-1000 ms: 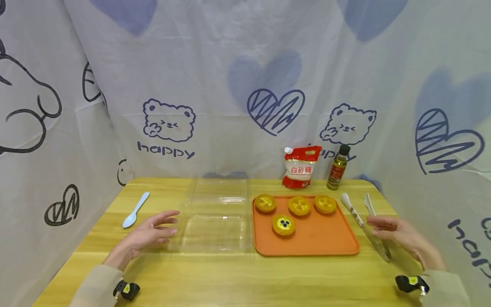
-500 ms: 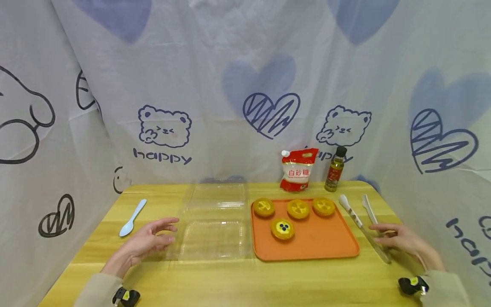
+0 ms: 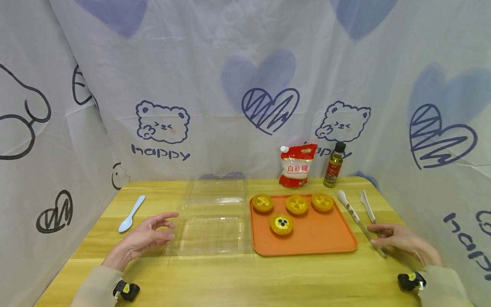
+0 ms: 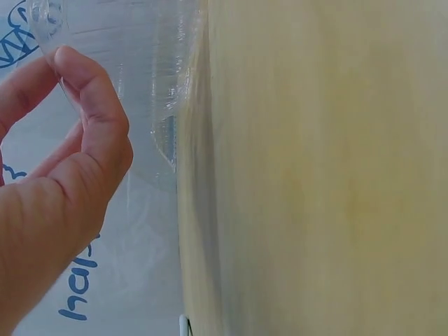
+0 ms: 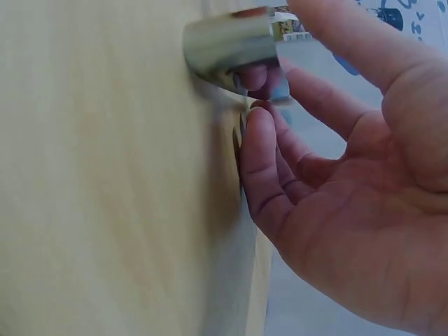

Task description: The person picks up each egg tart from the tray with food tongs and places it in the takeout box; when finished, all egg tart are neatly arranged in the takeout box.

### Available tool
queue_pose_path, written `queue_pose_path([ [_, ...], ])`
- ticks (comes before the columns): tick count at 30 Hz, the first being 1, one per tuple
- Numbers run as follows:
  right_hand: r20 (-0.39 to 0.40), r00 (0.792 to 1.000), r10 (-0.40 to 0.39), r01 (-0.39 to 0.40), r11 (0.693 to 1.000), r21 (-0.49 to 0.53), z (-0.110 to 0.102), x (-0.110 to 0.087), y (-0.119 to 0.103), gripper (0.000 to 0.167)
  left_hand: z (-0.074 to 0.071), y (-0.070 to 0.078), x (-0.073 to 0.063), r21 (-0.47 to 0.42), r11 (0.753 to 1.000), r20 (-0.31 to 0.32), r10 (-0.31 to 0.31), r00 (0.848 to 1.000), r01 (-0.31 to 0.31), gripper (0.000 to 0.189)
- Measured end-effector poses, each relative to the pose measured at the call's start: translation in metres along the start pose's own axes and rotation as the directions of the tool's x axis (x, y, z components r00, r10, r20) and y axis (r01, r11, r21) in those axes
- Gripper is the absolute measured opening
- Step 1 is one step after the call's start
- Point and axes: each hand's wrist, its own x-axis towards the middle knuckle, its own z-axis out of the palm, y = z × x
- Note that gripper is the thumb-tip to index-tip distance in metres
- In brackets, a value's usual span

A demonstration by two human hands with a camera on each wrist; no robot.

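A clear hinged plastic container lies open on the table, its lid side toward the back. My left hand is at its left edge, thumb and fingers apart. In the left wrist view, a fingertip overlaps the clear plastic. At the right lie metal tongs with pale tips, spread apart. My right hand hovers over their bent end, fingers loosely curved, thumb at the near arm. The right wrist view shows the shiny bend of the tongs right beside my fingertips; part of the tongs is hidden behind the hand.
An orange tray carries several tarts, one egg tart topped with dark berries. Behind it stand a red and white sugar pouch and a dark-capped oil bottle. A pale blue spoon lies left. Printed cloth surrounds the table.
My right hand has come down a little, closer to the tongs. The left hand stays by the container. The head view has shifted slightly; the other things have stayed in place.
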Motion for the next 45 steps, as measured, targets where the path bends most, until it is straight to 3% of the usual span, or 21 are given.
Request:
queue_pose_path([
  [5,-0.055,0.998,0.032,-0.037,0.996,-0.085,0.003,0.003,-0.004,0.065,0.0,0.003,0.0,0.03,1.0,-0.016,0.005,1.0,-0.005,0.073],
  [9,-0.091,0.993,0.069,-0.074,0.995,-0.06,0.005,0.006,-0.008,0.066,-0.001,0.004,0.0,0.025,1.0,-0.015,0.007,1.0,-0.007,0.074],
  [17,-0.15,0.988,0.043,-0.055,0.995,-0.08,0.008,0.006,-0.01,0.062,0.001,0.005,0.0,0.05,0.999,-0.015,0.001,1.0,0.0,0.076],
  [27,-0.274,0.96,0.059,-0.071,0.997,-0.032,0.007,0.003,-0.016,0.063,0.002,0.005,0.0,0.047,0.999,-0.032,-0.013,0.999,0.014,0.076],
  [34,-0.348,0.935,-0.062,0.015,0.99,-0.137,0.007,0.003,-0.022,0.058,0.001,0.005,0.001,0.063,0.998,-0.047,-0.013,0.999,0.016,0.076],
  [40,-0.415,0.904,-0.108,0.111,0.994,-0.018,0.01,0.003,-0.025,0.057,0.002,0.006,0.0,0.068,0.997,-0.047,-0.016,0.999,0.019,0.077],
  [45,-0.445,0.885,-0.136,0.117,0.991,-0.071,0.01,0.002,-0.028,0.061,0.003,0.007,0.0,0.069,0.997,-0.048,-0.017,0.999,0.02,0.078],
])
